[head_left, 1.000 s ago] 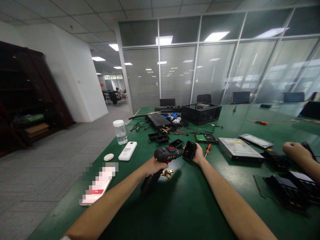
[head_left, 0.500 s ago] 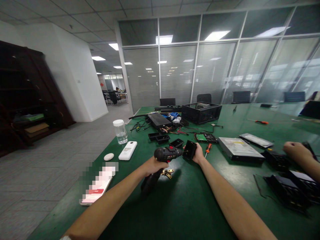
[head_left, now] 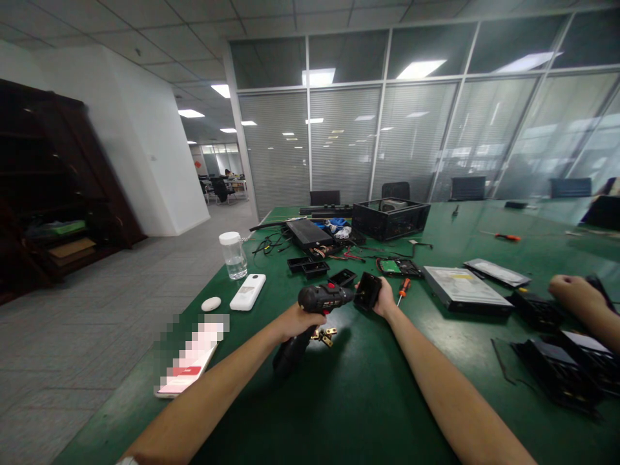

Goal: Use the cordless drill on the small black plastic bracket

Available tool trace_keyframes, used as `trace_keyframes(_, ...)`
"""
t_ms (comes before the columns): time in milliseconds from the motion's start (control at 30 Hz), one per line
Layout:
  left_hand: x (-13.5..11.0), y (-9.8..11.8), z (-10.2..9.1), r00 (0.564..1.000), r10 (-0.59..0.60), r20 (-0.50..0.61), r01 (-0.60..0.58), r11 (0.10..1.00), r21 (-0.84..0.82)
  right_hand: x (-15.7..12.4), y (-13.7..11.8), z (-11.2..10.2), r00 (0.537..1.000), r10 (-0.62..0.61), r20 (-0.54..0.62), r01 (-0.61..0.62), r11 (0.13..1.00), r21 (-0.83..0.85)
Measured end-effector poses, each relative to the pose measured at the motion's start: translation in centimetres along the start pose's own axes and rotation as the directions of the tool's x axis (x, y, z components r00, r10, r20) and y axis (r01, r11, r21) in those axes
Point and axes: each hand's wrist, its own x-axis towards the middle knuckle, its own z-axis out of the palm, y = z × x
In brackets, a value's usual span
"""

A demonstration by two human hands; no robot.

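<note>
My left hand (head_left: 294, 321) is closed around the grip of a black cordless screwdriver (head_left: 320, 299) with a red switch, its nose pointing right. The nose meets a small black box-shaped part (head_left: 367, 291) that my right hand (head_left: 386, 298) grips upright above the green table (head_left: 358, 400). Small brass pieces (head_left: 325, 335) lie on the table just under the tool. An orange-handled screwdriver (head_left: 402, 288) lies right of my right hand.
Another person's hand (head_left: 574, 292) rests at the right near black trays (head_left: 562, 368). A flat optical drive (head_left: 462, 289), a green circuit board (head_left: 394, 266), a black open case (head_left: 390, 217), a water jar (head_left: 233, 255), a white remote (head_left: 247, 292) and cables also lie here.
</note>
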Motion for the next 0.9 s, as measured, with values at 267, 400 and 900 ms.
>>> trace_keyframes(267, -0.14, 0.29, 0.00, 1.000, 0.027, 0.005, -0.027, 0.999, 0.031, 0.05, 0.05, -0.14, 1.000, -0.004, 0.012, 0.004, 1.000, -0.001)
trace_keyframes(400, -0.11, 0.22, 0.03, 0.999, 0.037, 0.017, -0.037, 0.999, 0.030, 0.09, 0.11, -0.23, 1.000, -0.003, 0.020, 0.003, 1.000, -0.005)
trace_keyframes(900, -0.11, 0.29, 0.04, 1.000, 0.004, 0.026, -0.004, 1.000, 0.009, 0.04, 0.06, -0.14, 1.000, 0.006, 0.016, -0.006, 1.000, -0.003)
